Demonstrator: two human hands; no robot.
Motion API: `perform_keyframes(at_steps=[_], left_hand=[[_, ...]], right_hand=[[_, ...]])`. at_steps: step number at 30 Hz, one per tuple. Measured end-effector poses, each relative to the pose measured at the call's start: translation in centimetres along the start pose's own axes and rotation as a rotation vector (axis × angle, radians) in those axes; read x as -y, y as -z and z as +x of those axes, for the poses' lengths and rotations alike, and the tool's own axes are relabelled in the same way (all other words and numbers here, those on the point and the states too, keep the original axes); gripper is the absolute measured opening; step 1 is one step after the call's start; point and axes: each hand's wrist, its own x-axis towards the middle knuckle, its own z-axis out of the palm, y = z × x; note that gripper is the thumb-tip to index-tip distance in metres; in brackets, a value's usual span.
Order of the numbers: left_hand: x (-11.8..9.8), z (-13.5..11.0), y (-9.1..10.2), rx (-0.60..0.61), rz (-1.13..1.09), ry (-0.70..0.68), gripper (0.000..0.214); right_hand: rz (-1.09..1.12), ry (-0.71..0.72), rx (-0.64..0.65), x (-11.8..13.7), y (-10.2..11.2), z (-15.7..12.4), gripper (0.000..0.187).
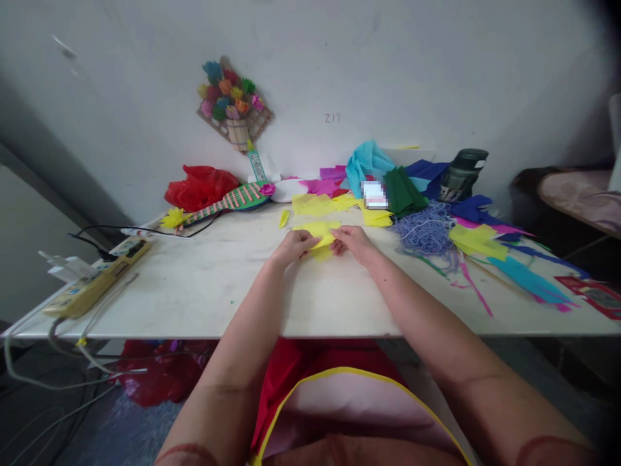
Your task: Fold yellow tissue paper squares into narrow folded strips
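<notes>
Between my two hands, just above the middle of the white table (pixel 194 291), is a piece of yellow crepe paper (pixel 317 232). My left hand (pixel 295 246) pinches its left side between thumb and fingers. On the right side, my right hand (pixel 353 243) grips the same piece, its lower fingers curled beneath. Beyond them lie flat yellow paper strips (pixel 315 204) and a small rolled yellow piece (pixel 284 219).
A power strip (pixel 97 278) with cables lies at left. Behind it are a red plastic bag (pixel 201 186) and a striped lute-shaped craft (pixel 233 200). At right are a purple-blue yarn heap (pixel 424 230), dark green paper (pixel 405 192) and a dark jar (pixel 462 176).
</notes>
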Motion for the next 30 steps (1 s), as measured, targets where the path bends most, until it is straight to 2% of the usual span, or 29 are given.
perform_keyframes(at_steps=[4, 6, 14, 19, 25, 30], left_hand=[[-0.2, 0.0, -0.4, 0.001, -0.004, -0.023, 0.039], [-0.3, -0.1, -0.7, 0.017, -0.017, -0.019, 0.039], [-0.6, -0.2, -1.2, 0.105, -0.064, 0.081, 0.037], [-0.6, -0.1, -1.2, 0.069, -0.03, 0.074, 0.038], [-0.6, -0.1, -1.5, 0.037, -0.046, 0.063, 0.037], [-0.9, -0.2, -1.7, 0.075, 0.008, 0.05, 0.036]], right_hand=[[0.093, -0.126, 0.106, -0.3, -0.2, 0.0, 0.032], [0.09, -0.148, 0.114, -0.5, -0.3, 0.1, 0.032], [-0.052, 0.013, -0.012, -0.9, -0.3, 0.4, 0.03], [-0.101, 0.044, -0.065, -0.9, -0.6, 0.4, 0.032], [-0.117, 0.052, -0.01, -1.0, -0.6, 0.2, 0.031], [-0.188, 0.128, -0.106, -0.6, -0.7, 0.1, 0.03]])
